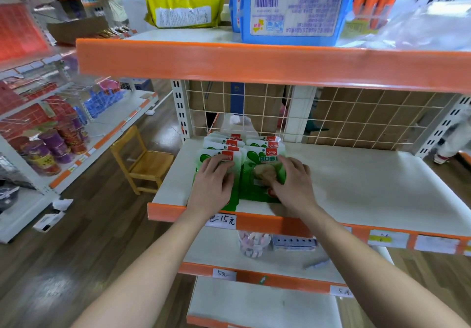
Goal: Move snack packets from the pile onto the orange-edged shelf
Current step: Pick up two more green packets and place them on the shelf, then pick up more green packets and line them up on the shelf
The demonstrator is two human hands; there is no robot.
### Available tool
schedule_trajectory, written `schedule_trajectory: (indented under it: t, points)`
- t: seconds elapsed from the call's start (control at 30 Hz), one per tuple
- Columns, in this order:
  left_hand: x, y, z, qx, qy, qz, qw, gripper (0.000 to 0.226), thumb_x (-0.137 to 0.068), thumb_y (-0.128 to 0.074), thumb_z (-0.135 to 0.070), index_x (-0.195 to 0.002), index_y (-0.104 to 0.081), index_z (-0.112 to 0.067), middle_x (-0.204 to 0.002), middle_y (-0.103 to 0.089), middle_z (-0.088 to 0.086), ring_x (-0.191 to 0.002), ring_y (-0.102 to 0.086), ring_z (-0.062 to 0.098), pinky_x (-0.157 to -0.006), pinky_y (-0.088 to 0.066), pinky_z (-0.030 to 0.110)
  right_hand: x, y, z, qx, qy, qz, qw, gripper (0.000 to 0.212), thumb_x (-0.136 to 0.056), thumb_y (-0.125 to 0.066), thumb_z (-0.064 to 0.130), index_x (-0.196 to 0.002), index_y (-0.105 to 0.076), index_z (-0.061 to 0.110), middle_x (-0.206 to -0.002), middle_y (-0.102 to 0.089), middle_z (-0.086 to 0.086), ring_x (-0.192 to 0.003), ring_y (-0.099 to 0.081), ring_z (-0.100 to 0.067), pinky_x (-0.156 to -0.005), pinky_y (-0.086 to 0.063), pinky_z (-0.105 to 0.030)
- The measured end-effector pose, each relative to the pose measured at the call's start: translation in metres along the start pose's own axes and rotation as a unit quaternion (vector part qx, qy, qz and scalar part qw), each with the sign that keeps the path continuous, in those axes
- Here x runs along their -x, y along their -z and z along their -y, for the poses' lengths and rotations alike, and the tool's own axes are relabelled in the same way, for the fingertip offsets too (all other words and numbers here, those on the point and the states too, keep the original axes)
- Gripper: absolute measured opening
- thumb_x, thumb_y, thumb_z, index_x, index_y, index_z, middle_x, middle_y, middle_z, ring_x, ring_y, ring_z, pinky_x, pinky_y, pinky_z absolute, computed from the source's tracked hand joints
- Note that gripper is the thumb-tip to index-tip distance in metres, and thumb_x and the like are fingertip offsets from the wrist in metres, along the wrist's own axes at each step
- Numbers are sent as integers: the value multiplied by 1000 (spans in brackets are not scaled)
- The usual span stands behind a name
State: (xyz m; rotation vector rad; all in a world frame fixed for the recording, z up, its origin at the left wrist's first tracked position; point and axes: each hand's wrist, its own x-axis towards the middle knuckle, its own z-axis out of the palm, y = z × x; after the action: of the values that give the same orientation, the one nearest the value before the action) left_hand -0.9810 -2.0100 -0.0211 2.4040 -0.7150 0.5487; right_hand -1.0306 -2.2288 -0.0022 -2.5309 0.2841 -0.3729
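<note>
Snack packets [251, 191] lie in two lapped rows at the left end of the orange-edged shelf [356, 187], front edge to back, probably so the labels show and the rows stay square. Left hand [211, 182] presses the left row's front packet, fingers nearly straight; right hand [291, 178] rests on the right row's front packet, fingers bent at its edge: pinch or press, cannot tell. Count: four or five left, three or four right. Pile not in view.

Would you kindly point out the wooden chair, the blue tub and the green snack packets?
wooden chair [151, 165]: head view, on its seat.
blue tub [297, 8]: head view, on its printed label.
green snack packets [256, 160]: head view, on the front right packet's face.
</note>
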Motion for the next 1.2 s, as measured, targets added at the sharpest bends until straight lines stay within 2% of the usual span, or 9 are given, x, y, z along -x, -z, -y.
schedule_trajectory:
  t: [0.17, 0.3, 0.47, 0.6, 0.73, 0.93, 1.07, 1.2]
  points:
    - [4, 6, -5, -38, 5, 5, 999, 32, -96, -55, -24, -123, -65, -12, -137, -57, 4, -125, -50, 27, -103, -45, 43, -1, 14, 18, 3, 73, 10, 997, 58, -97, -59, 40, -148, -41, 22, -151, -41, -2, -140, -30, -25, -114, -32, -39]
    - [29, 26, -6, -115, 64, 29, 991, 40, -102, -42, -39, -131, -60, -18, -150, -47, 2, -136, -40, 29, -112, -33, 43, 1, 10, 50, 21, 162, 54, 985, 55, -101, -51, 42, -150, -38, 22, -155, -38, 2, -145, -27, -21, -117, -27, -39]
    - [71, 65, 14, -178, 153, 10, 972, 50, -103, -40, -43, -148, -45, -23, -158, -39, 2, -145, -32, 28, -119, -25, 45, 12, -26, 100, 62, 285, 106, 951, 58, -102, -44, 47, -153, -35, 20, -159, -34, -1, -148, -23, -23, -120, -20, -38]
    - [103, 107, 46, -219, 200, -18, 955, 53, -101, -41, -48, -146, -48, -22, -154, -44, 4, -143, -37, 27, -119, -26, 44, 19, -65, 148, 74, 353, 138, 922, 62, -102, -42, 49, -153, -34, 14, -157, -37, -6, -146, -26, -27, -119, -24, -41]
    - [134, 153, 84, -233, 240, -26, 942, 55, -101, -38, -52, -149, -43, -24, -157, -39, 1, -144, -34, 25, -120, -24, 46, 29, -108, 209, 67, 431, 142, 888, 64, -100, -36, 55, -152, -35, 16, -153, -41, -6, -143, -30, -27, -119, -28, -42]
    - [179, 220, 158, -253, 318, -19, 914, 61, -102, -34, -57, -155, -31, -29, -163, -27, -2, -149, -23, 22, -122, -17, 45, 47, -186, 304, 65, 460, 162, 871, 65, -100, -41, 57, -156, -29, 27, -161, -31, 1, -151, -19, -23, -122, -19, -42]
    - [205, 261, 220, -259, 345, -16, 902, 63, -100, -29, -61, -155, -29, -30, -162, -30, -3, -148, -25, 22, -122, -22, 46, 56, -240, 367, 71, 478, 174, 858, 66, -100, -40, 59, -156, -27, 28, -161, -31, -1, -152, -18, -23, -123, -18, -43]
    - [229, 300, 272, -265, 373, -15, 889, 62, -99, -28, -61, -154, -29, -33, -161, -30, -5, -148, -25, 21, -122, -21, 45, 68, -286, 423, 72, 493, 188, 846, 63, -101, -37, 59, -155, -31, 28, -160, -35, -1, -150, -22, -24, -124, -17, -45]
